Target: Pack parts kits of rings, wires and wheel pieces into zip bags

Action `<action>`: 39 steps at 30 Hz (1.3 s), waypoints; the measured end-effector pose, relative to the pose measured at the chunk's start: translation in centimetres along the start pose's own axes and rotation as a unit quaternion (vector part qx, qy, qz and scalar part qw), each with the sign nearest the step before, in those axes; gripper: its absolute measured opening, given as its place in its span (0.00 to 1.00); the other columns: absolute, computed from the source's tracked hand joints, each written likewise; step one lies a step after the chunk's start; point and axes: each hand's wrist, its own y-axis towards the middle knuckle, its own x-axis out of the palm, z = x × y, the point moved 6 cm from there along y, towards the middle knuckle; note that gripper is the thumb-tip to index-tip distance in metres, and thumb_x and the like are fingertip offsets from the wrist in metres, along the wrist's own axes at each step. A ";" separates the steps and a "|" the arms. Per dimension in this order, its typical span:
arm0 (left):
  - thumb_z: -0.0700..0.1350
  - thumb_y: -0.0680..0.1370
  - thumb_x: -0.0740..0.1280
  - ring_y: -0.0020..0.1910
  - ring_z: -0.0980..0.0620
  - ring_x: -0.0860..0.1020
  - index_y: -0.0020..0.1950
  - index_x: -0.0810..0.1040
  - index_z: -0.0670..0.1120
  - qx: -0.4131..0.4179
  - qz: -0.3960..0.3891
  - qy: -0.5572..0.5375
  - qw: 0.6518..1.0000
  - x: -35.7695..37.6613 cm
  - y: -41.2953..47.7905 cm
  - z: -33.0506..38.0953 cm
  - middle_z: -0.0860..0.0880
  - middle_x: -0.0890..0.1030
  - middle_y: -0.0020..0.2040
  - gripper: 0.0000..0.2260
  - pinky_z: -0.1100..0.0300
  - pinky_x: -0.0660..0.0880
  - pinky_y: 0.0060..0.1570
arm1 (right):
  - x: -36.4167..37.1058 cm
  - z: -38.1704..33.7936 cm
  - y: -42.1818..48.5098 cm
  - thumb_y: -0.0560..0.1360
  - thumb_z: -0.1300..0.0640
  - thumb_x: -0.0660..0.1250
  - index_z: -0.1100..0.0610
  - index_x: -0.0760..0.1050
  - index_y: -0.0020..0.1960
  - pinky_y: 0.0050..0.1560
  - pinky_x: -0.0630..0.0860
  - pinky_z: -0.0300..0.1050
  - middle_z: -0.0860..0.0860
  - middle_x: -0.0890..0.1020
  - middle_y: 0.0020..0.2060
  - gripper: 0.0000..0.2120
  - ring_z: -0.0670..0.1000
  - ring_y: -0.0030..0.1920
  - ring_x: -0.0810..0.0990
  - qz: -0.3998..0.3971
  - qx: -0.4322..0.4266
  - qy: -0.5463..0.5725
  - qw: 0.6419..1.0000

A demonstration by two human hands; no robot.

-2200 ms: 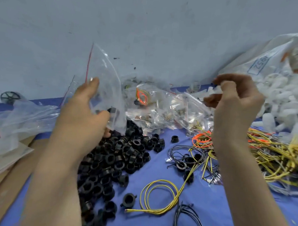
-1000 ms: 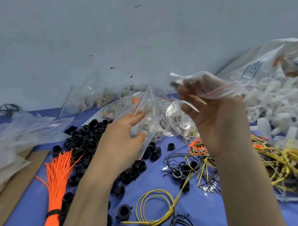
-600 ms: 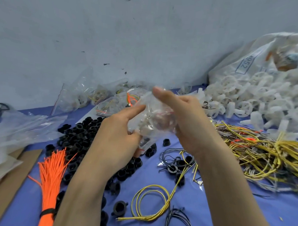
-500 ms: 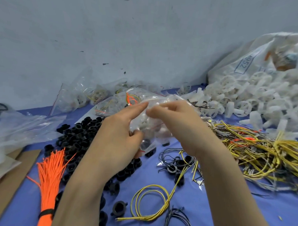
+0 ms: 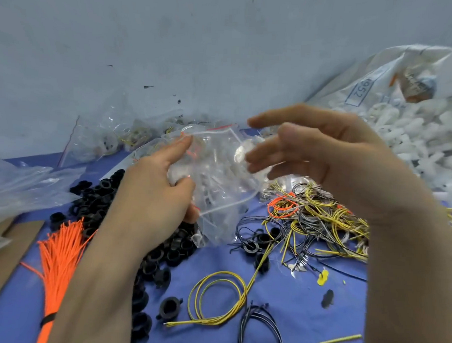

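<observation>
At far right, a big white sack (image 5: 379, 82), white wheel pieces (image 5: 412, 143) heaped at its mouth. On the blue table cover (image 5: 292, 298), a tangle of wires (image 5: 321, 219) at right, a pile of black rings (image 5: 96, 199) at left. Held above the middle — a clear zip bag (image 5: 219, 181), gripped at its left side by the left hand (image 5: 151, 201) between thumb and forefinger. Just beside its right edge, the right hand (image 5: 329, 163), fingers spread and loose; touching or not, cannot tell. Lower left, an orange wire bundle (image 5: 61, 247); near the front, a yellow wire coil (image 5: 219, 300).
</observation>
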 end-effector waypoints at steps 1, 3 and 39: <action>0.34 0.74 0.62 0.19 0.63 0.74 0.71 0.69 0.60 -0.013 0.013 -0.011 1.000 -0.3 0.2 -0.3 0.48 0.85 0.34 0.30 0.77 0.65 0.24 | -1.6 1.2 0.1 0.76 0.59 0.65 0.58 0.81 0.50 0.37 0.78 0.39 0.58 0.85 0.41 0.07 0.52 0.39 0.84 0.055 0.026 -0.044 0.997; 0.39 0.72 0.63 0.22 0.60 0.78 0.71 0.68 0.61 -0.030 0.039 -0.060 0.997 -0.7 0.5 -1.1 0.50 0.81 0.26 0.30 0.71 0.75 0.32 | -4.2 5.5 0.1 0.77 0.63 0.65 0.61 0.80 0.46 0.27 0.72 0.37 0.58 0.84 0.39 0.05 0.47 0.28 0.80 0.117 0.160 -0.206 0.958; 0.36 0.79 0.64 0.46 0.89 0.59 0.78 0.58 0.45 0.005 0.105 -0.048 0.993 -0.7 1.0 -1.9 0.52 0.57 0.78 0.29 0.89 0.59 0.39 | -4.8 4.7 0.3 0.73 0.68 0.68 0.56 0.78 0.41 0.39 0.81 0.47 0.52 0.78 0.35 0.08 0.51 0.32 0.82 0.228 0.093 -0.093 0.965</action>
